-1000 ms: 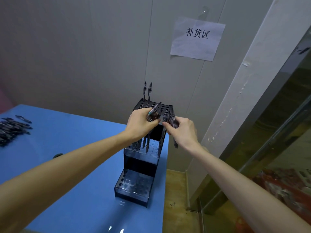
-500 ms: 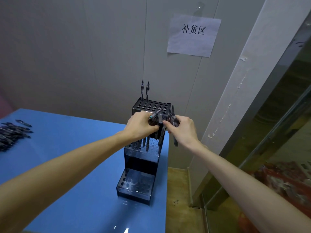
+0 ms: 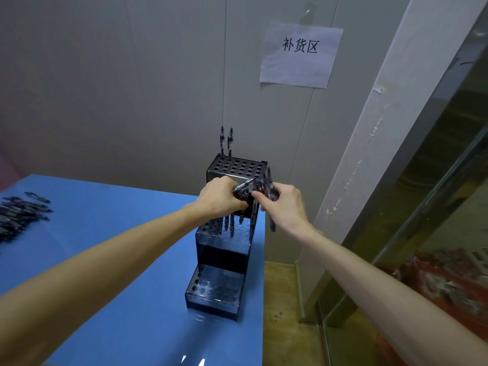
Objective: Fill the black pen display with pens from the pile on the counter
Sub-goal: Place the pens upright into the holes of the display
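I saw the black pen display (image 3: 224, 260) standing at the blue counter (image 3: 118, 247) edge, two pens (image 3: 226, 142) upright in its top tier. Left hand (image 3: 221, 198) had fingers curled round a bundle of pens (image 3: 232, 223); right hand (image 3: 284, 207) gripped more pens (image 3: 269, 180) just beside. Pile (image 3: 18, 212) lay well apart, far left

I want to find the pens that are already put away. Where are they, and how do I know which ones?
Look at the blue counter and find the black stepped pen display near its right edge, by the wall. On its top step, at the back left corner, two dark pens stand upright side by side. Nothing else stands in the other holes of that top step.
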A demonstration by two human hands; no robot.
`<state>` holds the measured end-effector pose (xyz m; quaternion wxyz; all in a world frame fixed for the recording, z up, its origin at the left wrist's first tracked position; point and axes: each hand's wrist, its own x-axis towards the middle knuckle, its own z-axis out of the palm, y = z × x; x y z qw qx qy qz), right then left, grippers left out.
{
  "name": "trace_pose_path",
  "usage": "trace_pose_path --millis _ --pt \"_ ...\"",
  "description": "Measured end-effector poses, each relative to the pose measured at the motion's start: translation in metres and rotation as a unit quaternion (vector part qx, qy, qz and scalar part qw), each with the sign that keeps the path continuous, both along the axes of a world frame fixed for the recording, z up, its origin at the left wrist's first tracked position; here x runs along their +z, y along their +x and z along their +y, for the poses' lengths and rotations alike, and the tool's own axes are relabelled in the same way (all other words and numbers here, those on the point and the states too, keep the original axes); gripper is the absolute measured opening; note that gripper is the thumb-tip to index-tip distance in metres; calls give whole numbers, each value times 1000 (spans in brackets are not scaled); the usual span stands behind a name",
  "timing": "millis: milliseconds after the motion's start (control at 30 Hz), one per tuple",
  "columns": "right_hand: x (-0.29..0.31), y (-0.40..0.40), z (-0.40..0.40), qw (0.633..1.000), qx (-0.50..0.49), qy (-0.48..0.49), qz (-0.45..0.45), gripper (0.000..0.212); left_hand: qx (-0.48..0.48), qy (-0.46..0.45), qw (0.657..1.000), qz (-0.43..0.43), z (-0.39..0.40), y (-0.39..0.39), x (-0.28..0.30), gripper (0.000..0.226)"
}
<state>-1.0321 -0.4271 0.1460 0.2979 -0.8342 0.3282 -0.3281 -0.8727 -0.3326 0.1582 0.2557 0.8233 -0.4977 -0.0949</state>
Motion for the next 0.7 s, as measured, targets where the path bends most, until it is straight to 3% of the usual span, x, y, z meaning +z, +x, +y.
trace_pose_path --millis 167,500,700 --pt "0 0 3 1000 -4 10 -11 43 3 19 1000 -19 2 -3 -1 28" --pt "-4 4 3 999 -21 1 46 42 26 -13 999 42 3 -1 -7 34" --pt "-4 8 6 998 -18 -21 55 45 52 -2 999 -2 -1 -4 -1 32"
